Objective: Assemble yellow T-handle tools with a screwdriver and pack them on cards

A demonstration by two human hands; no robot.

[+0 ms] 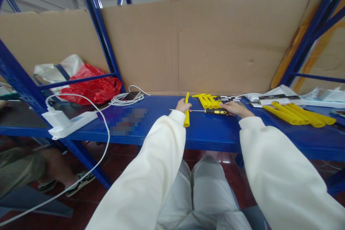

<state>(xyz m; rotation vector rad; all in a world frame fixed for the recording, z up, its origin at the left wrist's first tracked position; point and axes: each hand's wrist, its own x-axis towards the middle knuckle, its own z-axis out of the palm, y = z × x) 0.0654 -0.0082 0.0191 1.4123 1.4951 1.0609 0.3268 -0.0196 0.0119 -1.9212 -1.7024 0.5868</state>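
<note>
My left hand (183,106) is closed around an upright-looking yellow tube (187,119), whose ends show above and below the fingers. A screwdriver (215,111) with a black and yellow handle lies level, its shaft pointing left toward that hand. At the handle's right end is my right hand (234,108), its fingers closed on the handle. Just behind the screwdriver, several yellow tubular pieces (208,101) lie side by side on the blue table (161,129). More yellow tubes (299,114) rest to the right of my right hand.
At the left are a white power strip (78,124) with a plug and cable, a red plastic bag (93,84) and a coiled white cable (126,99). A cardboard panel (210,43) stands behind the table. Another person's legs (51,165) show at lower left.
</note>
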